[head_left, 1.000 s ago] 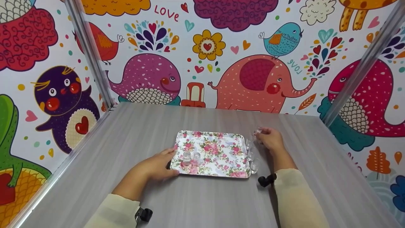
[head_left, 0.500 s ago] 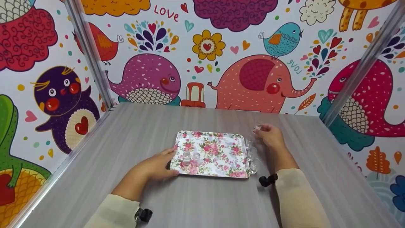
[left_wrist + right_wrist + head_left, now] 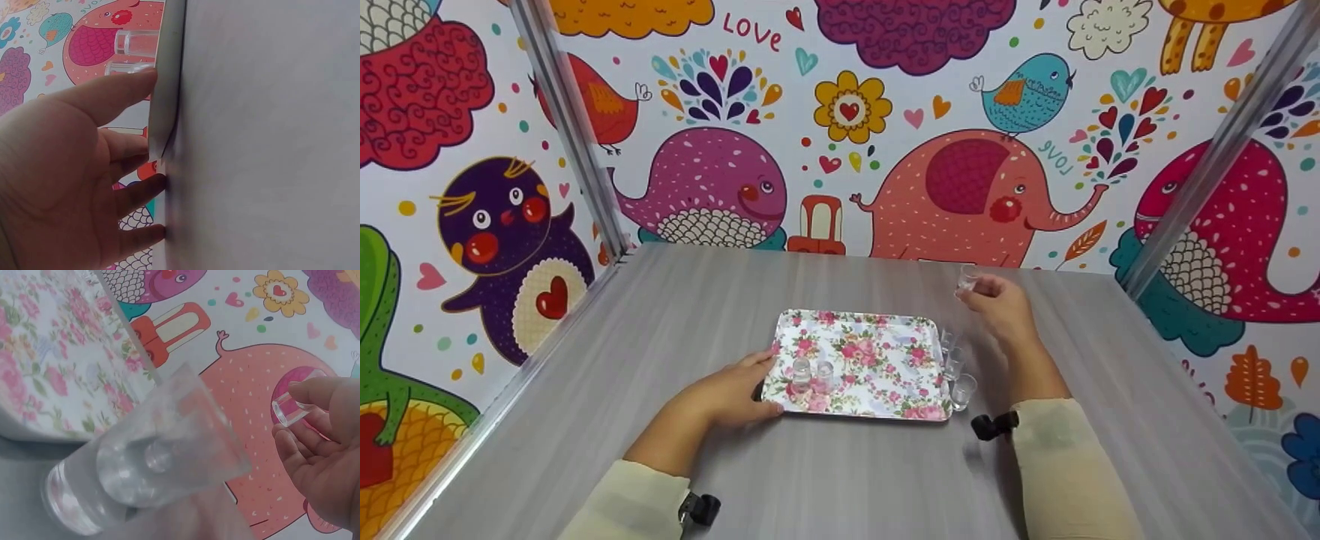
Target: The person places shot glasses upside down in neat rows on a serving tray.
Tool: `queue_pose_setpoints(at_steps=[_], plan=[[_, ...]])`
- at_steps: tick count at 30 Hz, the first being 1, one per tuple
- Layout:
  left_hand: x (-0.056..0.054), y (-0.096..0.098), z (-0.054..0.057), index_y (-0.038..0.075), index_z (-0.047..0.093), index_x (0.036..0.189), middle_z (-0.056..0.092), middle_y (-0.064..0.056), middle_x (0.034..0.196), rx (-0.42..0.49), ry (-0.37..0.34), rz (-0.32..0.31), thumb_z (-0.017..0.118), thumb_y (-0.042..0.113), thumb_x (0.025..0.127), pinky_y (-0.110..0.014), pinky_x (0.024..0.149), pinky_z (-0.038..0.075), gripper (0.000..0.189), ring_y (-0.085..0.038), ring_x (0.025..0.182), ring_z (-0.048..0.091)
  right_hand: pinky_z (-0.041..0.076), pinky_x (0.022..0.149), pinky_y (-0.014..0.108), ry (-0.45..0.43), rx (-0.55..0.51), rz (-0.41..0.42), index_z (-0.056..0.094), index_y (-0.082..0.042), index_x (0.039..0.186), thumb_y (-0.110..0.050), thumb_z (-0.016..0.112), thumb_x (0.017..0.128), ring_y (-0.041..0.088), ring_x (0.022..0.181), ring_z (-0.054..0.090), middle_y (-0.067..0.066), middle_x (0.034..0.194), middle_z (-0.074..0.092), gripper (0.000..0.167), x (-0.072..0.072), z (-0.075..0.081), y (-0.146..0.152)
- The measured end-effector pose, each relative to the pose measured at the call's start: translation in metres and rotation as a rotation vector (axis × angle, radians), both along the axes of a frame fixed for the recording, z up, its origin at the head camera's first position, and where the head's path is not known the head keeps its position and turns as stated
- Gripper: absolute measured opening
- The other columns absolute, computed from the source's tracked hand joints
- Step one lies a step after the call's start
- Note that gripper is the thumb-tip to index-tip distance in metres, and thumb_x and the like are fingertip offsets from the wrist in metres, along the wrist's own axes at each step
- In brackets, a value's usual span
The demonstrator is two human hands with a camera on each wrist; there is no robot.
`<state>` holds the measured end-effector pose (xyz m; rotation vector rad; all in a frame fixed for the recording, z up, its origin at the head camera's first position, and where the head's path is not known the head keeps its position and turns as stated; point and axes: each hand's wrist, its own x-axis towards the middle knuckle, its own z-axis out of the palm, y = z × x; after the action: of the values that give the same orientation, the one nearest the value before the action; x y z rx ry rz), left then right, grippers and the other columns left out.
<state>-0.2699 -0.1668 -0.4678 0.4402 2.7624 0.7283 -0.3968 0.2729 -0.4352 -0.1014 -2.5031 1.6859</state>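
Note:
My right hand pinches a small clear shot glass between thumb and fingers, above the table beyond the tray's far right corner. In the right wrist view that glass shows at the fingertips. My left hand rests at the left end of a floral tray. Its thumb and index fingertip touch the tray's edge, while the other fingers extend down beside it, as the left wrist view shows. Two shot glasses stand on the tray's left part. Three more shot glasses line its right edge.
Wood-grain tabletop surrounds the tray. A patterned wall rises behind the table, with metal posts at the corners. Close to the right wrist camera, shot glasses stand beside the tray.
My right hand has raised the shot glass and moved it slightly away from the row beside the tray. The left hand and the tray stay in place.

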Motion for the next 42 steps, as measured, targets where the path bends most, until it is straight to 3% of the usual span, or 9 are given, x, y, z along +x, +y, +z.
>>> queue_pose_setpoints(at_steps=[8, 14, 23, 34, 42], plan=[[-0.001, 0.001, -0.002, -0.002, 0.036, 0.165, 0.029, -0.011, 0.178, -0.003, -0.002, 0.002, 0.078, 0.040, 0.096, -0.061, 0.132, 0.027, 0.090, -0.044, 0.163, 0.029, 0.058, 0.111, 0.043, 0.009, -0.016, 0.031, 0.070, -0.013, 0.133, -0.039, 0.082, 0.096, 0.025, 0.121, 0.070, 0.011, 0.129, 0.070, 0.047, 0.004, 0.004, -0.017], [-0.001, 0.001, -0.002, 0.001, 0.035, 0.166, 0.028, -0.009, 0.179, -0.003, -0.003, 0.008, 0.077, 0.040, 0.097, -0.060, 0.132, 0.027, 0.090, -0.042, 0.164, 0.028, 0.058, 0.110, 0.044, 0.016, -0.004, 0.100, 0.071, -0.014, 0.130, -0.036, 0.084, 0.094, 0.025, 0.118, 0.072, 0.011, 0.127, 0.072, 0.044, 0.010, 0.007, -0.039], [0.001, 0.001, 0.002, 0.001, 0.035, 0.166, 0.028, -0.012, 0.178, 0.010, -0.017, 0.013, 0.077, 0.040, 0.097, -0.062, 0.131, 0.028, 0.090, -0.044, 0.163, 0.029, 0.063, 0.097, 0.032, 0.061, -0.021, 0.241, 0.073, -0.012, 0.130, -0.026, 0.086, 0.093, 0.024, 0.111, 0.075, 0.011, 0.123, 0.077, 0.042, 0.032, 0.013, -0.076], [0.002, 0.000, 0.003, -0.001, 0.036, 0.165, 0.029, -0.013, 0.177, 0.016, -0.016, 0.008, 0.078, 0.039, 0.096, -0.062, 0.131, 0.029, 0.091, -0.044, 0.162, 0.031, 0.064, 0.095, 0.033, 0.089, -0.071, 0.384, 0.076, -0.013, 0.125, -0.023, 0.087, 0.092, 0.021, 0.103, 0.075, 0.009, 0.115, 0.078, 0.037, 0.060, 0.021, -0.108], [0.001, 0.000, 0.002, -0.001, 0.036, 0.165, 0.029, -0.012, 0.178, 0.016, -0.005, 0.001, 0.078, 0.039, 0.096, -0.060, 0.132, 0.028, 0.091, -0.043, 0.163, 0.030, 0.065, 0.094, 0.035, 0.082, -0.100, 0.475, 0.076, -0.011, 0.125, -0.024, 0.087, 0.092, 0.022, 0.099, 0.074, 0.009, 0.112, 0.077, 0.038, 0.072, 0.025, -0.116]])
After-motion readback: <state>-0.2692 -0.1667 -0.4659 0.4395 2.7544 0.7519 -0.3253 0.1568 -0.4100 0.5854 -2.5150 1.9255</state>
